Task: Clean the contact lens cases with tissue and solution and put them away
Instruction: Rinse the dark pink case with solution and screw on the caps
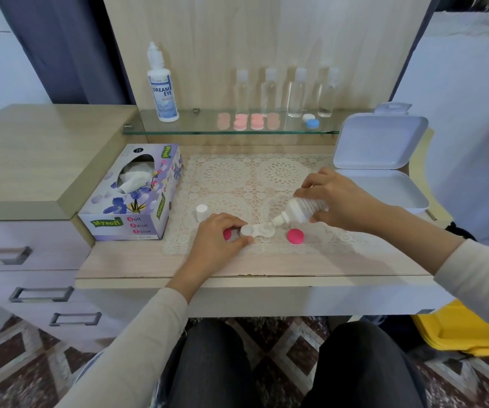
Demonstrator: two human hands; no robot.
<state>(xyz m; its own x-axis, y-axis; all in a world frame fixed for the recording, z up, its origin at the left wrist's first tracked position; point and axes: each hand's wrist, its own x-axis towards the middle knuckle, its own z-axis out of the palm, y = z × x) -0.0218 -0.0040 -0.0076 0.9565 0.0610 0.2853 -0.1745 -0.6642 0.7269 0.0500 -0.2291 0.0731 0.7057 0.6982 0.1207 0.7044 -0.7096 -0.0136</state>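
Observation:
An open white contact lens case (258, 231) lies on the lace mat (237, 184). My left hand (219, 240) pinches its left cup between thumb and fingers. My right hand (337, 198) grips a small solution bottle (299, 212), tilted with its nozzle over the right cup. One pink lid (295, 236) lies to the right of the case; another pink lid (227, 234) peeks out under my left hand. The bottle's white cap (201, 212) stands on the mat to the left. A tissue box (137, 198) sits at the left.
A glass shelf (202, 128) at the back carries a large Dream Eye bottle (162, 89), several clear bottles (284, 92), pink lens cases (249, 122) and a white-and-blue case (311, 120). An open white box (381, 178) stands at the right. Drawers are at the left.

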